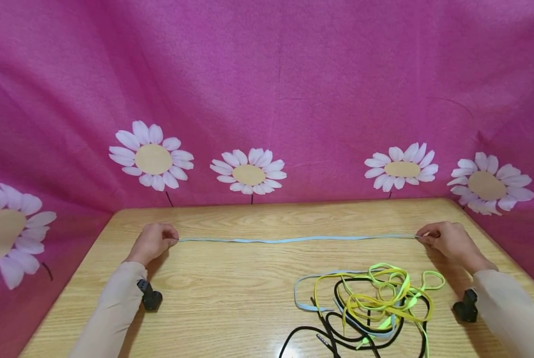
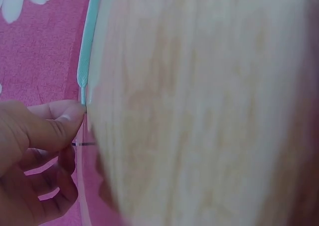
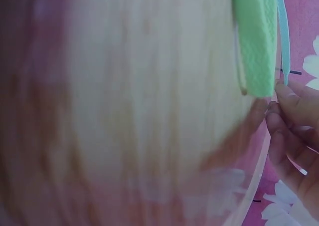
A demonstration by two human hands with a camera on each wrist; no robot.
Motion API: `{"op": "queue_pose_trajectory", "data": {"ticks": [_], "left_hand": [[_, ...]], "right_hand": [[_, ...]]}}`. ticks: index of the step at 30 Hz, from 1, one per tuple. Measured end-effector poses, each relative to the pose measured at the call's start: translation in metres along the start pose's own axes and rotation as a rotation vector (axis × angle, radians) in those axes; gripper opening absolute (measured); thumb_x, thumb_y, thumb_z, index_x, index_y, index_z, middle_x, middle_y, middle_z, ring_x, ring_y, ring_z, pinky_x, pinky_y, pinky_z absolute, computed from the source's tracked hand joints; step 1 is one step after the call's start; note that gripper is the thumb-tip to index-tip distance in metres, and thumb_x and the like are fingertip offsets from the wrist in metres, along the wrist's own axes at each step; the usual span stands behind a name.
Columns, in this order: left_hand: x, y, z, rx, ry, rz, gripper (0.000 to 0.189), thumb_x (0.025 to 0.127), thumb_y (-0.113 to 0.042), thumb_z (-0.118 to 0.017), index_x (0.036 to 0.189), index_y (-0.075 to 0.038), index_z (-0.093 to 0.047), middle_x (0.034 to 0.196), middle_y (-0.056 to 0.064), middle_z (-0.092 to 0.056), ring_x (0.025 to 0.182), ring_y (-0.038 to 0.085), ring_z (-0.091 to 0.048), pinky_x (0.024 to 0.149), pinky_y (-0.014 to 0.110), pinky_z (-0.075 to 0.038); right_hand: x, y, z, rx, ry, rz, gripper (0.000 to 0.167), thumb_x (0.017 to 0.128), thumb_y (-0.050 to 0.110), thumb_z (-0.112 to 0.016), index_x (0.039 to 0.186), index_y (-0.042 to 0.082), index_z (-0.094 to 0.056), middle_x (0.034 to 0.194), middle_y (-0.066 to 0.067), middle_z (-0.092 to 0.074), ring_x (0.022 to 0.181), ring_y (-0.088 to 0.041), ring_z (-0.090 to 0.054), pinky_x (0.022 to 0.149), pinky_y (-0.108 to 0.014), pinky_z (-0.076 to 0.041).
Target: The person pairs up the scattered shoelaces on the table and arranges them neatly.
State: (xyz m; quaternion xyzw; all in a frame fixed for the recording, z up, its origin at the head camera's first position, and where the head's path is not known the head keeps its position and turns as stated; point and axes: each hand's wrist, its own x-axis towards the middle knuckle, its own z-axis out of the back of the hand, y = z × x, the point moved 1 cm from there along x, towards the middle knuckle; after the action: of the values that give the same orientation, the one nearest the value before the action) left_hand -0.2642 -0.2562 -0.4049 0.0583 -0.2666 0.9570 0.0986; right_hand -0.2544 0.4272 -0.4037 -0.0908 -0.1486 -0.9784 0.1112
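Note:
A light blue shoelace stretches almost straight from side to side across the back half of the table. Its left tip is pinched between thumb and forefinger of my left hand. At the other end my right hand pinches the right tip the same way. In the left wrist view the flat lace narrows to its tip at the thumb of the left hand. The right wrist view has the lace running down into the fingertips of the right hand.
A tangled pile of yellow laces, black laces, neon green laces and another light blue lace lies front right on the wooden table. A pink cloth with white flowers stands behind the table and at both sides.

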Motion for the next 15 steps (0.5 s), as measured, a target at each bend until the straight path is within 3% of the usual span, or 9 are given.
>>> {"op": "queue_pose_trajectory", "data": {"ticks": [6, 15], "left_hand": [[0.0008, -0.0012, 0.0018, 0.035, 0.004, 0.015, 0.012, 0.080, 0.002, -0.073, 0.075, -0.007, -0.066, 0.073, 0.004, -0.064, 0.075, 0.023, -0.056, 0.067, 0.038, -0.044], [0.0006, -0.0014, 0.0014, 0.041, -0.008, 0.005, 0.012, 0.080, 0.001, -0.074, 0.075, -0.007, -0.067, 0.073, 0.004, -0.064, 0.074, 0.022, -0.056, 0.067, 0.037, -0.044]], "right_hand": [[-0.0023, -0.0029, -0.0001, -0.032, -0.052, 0.047, 0.010, 0.079, 0.000, -0.073, 0.085, 0.007, -0.076, 0.084, -0.011, -0.071, 0.073, -0.018, -0.058, 0.062, -0.033, -0.045], [-0.0028, -0.0030, 0.0008, -0.032, -0.022, 0.031, 0.014, 0.078, -0.005, -0.072, 0.084, 0.006, -0.076, 0.085, -0.014, -0.071, 0.078, -0.025, -0.060, 0.068, -0.042, -0.048]]}}
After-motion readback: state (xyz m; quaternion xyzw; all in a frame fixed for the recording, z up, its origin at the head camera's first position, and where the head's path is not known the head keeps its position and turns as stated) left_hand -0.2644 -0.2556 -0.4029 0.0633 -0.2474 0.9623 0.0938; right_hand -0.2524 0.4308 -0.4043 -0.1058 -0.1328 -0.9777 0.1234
